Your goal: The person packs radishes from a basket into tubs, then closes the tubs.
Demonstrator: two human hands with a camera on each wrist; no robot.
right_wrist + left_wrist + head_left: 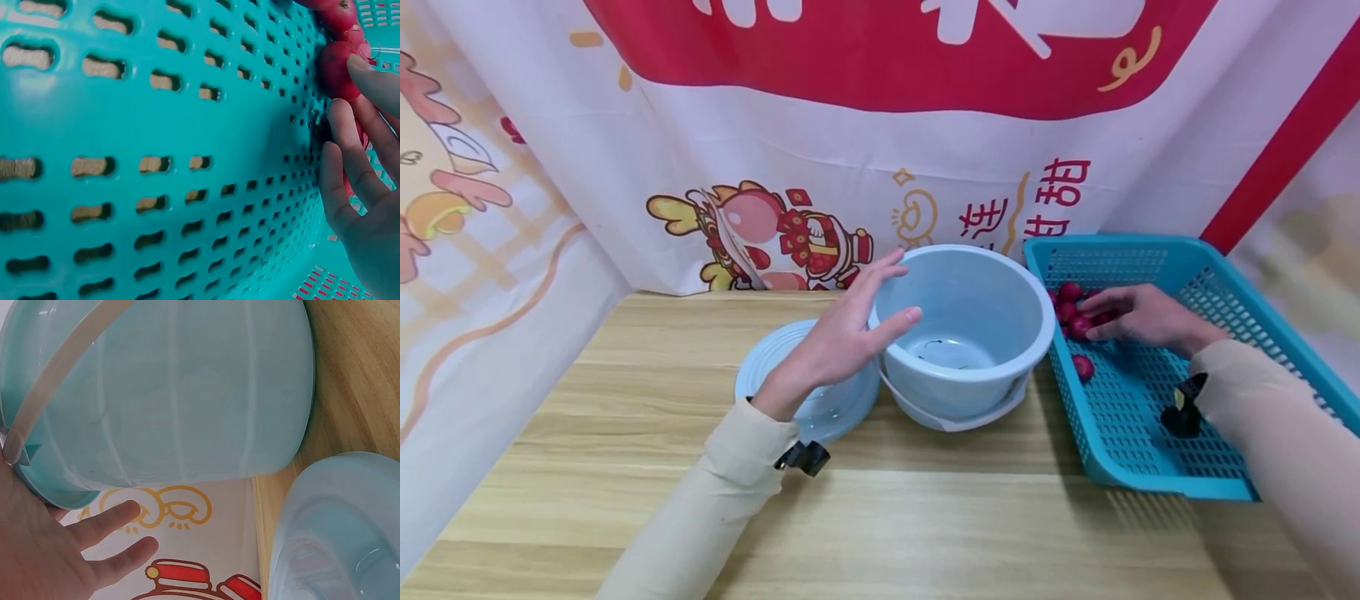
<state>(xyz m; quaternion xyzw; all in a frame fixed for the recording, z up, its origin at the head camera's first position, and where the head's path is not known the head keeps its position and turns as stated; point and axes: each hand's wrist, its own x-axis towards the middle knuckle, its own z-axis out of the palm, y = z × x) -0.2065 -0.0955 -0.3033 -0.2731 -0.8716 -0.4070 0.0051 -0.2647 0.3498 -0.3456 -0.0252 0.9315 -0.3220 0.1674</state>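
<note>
In the head view my left hand (857, 325) is at the left rim of a light blue bucket (958, 383), fingers spread and straight, thumb reaching over the opening. The left wrist view shows the bucket's side (187, 394) and the handle's pivot beside this hand (69, 556). My right hand (1153, 317) is inside a teal basket (1138, 482). Its thumb and curved fingers surround a red radish (337, 72) among several others. A single radish (1082, 367) lies nearer me in the basket. Small dark marks show on the bucket's bottom.
A round light blue lid (838, 412) lies on the wooden table (625, 467) left of the bucket, partly under my left forearm. The basket stands close to the bucket's right side. A printed cloth (760, 142) hangs behind them.
</note>
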